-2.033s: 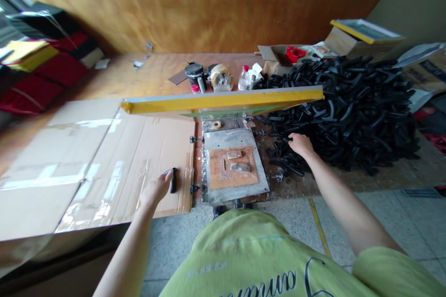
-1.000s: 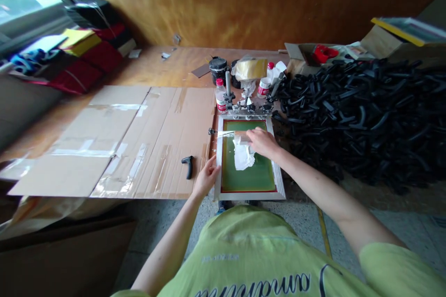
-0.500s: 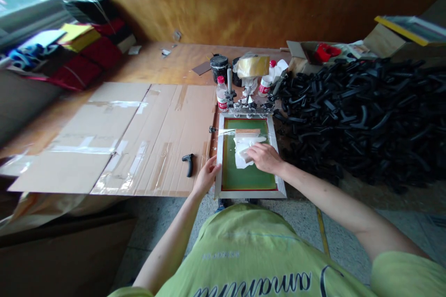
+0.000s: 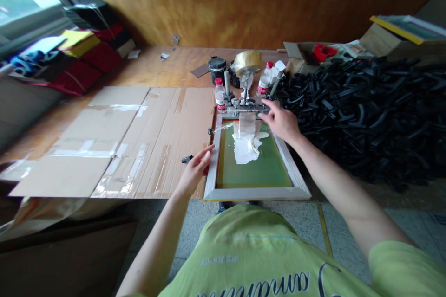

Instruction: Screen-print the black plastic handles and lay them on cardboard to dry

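Observation:
A silver-framed silkscreen (image 4: 256, 193) with green mesh (image 4: 256, 174) is hinged to a metal clamp bar (image 4: 244, 109) at its far end, with its near end tilted up. White paste (image 4: 245, 148) lies across the mesh under a clear plastic strip (image 4: 247, 125). My left hand (image 4: 195, 169) holds the frame's left rail. My right hand (image 4: 282, 120) hovers open above the far right corner, touching nothing that I can see. A black plastic handle (image 4: 186, 159) on the cardboard is mostly hidden behind my left fingers.
Taped cardboard sheets (image 4: 139, 148) cover the wooden table left of the screen. A large heap of black plastic handles (image 4: 355, 111) lies to the right. Beyond the clamp stand a black ink tin (image 4: 217, 70), a tape roll (image 4: 247, 62) and plastic bottles (image 4: 219, 95).
The near end of the screen has swung up. My right hand has moved off the mesh toward the far right corner. My left hand has moved up along the left rail.

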{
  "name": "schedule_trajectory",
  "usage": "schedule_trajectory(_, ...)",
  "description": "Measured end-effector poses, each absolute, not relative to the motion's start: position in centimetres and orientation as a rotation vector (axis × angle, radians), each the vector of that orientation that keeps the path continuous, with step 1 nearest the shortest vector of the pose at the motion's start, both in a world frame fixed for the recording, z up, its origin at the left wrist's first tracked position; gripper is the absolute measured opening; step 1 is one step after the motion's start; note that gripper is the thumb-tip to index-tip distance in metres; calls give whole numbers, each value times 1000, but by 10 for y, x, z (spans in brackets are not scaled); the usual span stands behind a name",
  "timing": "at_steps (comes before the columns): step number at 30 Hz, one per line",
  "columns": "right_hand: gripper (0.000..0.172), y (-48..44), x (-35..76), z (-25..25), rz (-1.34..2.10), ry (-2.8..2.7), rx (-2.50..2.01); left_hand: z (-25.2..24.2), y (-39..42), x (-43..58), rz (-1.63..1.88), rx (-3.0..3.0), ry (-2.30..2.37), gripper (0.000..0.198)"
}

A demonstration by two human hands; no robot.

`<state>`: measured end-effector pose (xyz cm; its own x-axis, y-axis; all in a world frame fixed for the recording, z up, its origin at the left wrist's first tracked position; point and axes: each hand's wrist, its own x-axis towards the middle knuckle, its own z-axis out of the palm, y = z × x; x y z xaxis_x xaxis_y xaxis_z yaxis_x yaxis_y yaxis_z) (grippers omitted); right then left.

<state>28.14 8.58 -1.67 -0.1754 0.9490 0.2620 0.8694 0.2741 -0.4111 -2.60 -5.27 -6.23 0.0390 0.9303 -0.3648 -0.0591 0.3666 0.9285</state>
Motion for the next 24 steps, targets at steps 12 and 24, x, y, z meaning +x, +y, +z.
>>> schedule_trajectory(12, 21, 9, 269, -126, 443, -2435, -1825, 18, 27, 11, 1496, 1031, 1149, 62)
schedule_trajectory(24, 20, -33, 248, -106, 628, -2444, -1307, -125, -87, 11, 828, 389, 1355, 40)
